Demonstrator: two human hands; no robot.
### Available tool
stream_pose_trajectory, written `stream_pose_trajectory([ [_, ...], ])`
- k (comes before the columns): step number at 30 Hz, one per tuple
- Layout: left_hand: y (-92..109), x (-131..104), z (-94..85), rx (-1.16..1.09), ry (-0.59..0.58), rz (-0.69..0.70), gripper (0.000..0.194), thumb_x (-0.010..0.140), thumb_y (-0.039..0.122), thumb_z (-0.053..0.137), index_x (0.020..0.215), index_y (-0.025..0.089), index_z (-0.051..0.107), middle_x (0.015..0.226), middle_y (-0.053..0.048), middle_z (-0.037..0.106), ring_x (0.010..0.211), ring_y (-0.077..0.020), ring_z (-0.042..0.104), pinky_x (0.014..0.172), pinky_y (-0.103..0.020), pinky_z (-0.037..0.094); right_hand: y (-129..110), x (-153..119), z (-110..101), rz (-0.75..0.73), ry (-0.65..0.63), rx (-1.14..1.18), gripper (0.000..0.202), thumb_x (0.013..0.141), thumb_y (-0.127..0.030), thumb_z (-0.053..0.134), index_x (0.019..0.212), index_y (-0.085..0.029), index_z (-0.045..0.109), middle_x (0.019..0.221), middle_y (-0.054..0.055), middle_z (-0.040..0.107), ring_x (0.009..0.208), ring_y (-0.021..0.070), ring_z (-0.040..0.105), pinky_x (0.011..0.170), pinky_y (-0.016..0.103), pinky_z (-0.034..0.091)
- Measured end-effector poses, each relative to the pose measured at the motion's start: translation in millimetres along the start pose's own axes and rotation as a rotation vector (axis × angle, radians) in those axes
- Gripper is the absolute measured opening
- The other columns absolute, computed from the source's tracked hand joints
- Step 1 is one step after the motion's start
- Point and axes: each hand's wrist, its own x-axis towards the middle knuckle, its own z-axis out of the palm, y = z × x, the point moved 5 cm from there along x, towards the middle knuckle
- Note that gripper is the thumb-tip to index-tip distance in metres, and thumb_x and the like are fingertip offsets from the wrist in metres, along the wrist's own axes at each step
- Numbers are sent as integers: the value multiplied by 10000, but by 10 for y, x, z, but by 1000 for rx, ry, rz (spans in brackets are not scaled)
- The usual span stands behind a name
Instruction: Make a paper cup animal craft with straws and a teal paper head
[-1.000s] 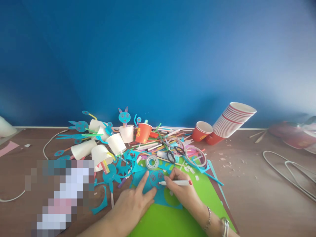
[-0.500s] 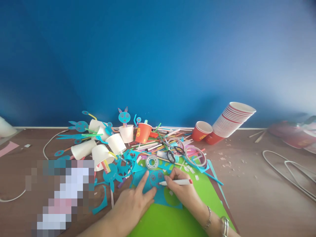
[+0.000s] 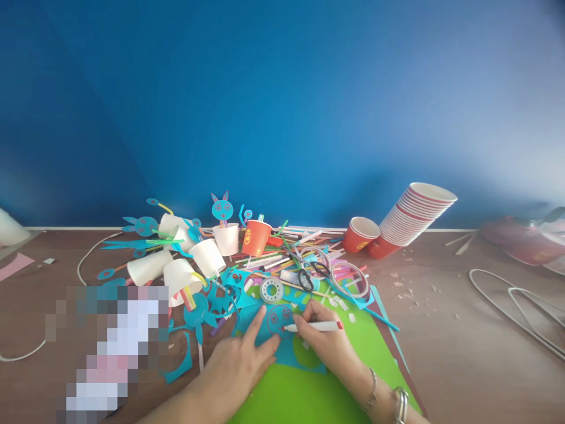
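Note:
A blue sheet of paper (image 3: 286,352) lies on a bright green sheet (image 3: 282,391), with a round face drawn on it in red lines. My left hand (image 3: 242,356) rests on the blue paper left of the face, fingers stretched out and pressing it down. Between the thumb and fingers of my right hand (image 3: 324,335) is a white marker (image 3: 320,326) with a red end. Its tip touches the paper at the face's mouth. Just above the drawing sits a grey ring-shaped stencil (image 3: 271,290). Scissors (image 3: 305,280) lie behind it.
White paper cups (image 3: 207,257) with blue cut-out figures are crowded at the left. Behind are an orange cup (image 3: 256,238), scattered straws and markers, and rolls of tape (image 3: 350,280). A tall leaning stack of cups (image 3: 417,215) stands right. A white cable (image 3: 507,306) lies at far right.
Almost nothing differs. Both hands keep their places, and the marker tip has shifted very slightly at the mouth of the drawn face.

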Motion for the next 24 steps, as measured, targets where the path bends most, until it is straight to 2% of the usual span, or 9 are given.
stream_pose_trajectory([
  [12,15,-17,-8,-9,93,3,329,936,299,493,1252,333,576,1477,-197,396,566,-192,699,497,-315,573,-5,-3,-6,-17,17,31,299,742,-329,653,576,-233,424,439,-60,515,383,101,431,397,218,305],
  [20,13,-5,-20,20,69,23,341,950,287,455,1272,336,552,1477,-209,388,575,-211,702,500,-350,578,39,3,-4,-26,13,15,281,773,-321,627,600,-232,425,462,-57,527,385,99,427,397,214,301],
  [24,7,-8,-17,31,74,10,341,941,292,483,1272,337,554,1480,-197,392,576,-180,701,511,-300,576,45,4,-1,-17,12,41,291,766,-339,641,594,-230,433,443,-60,525,371,98,426,389,212,305],
])
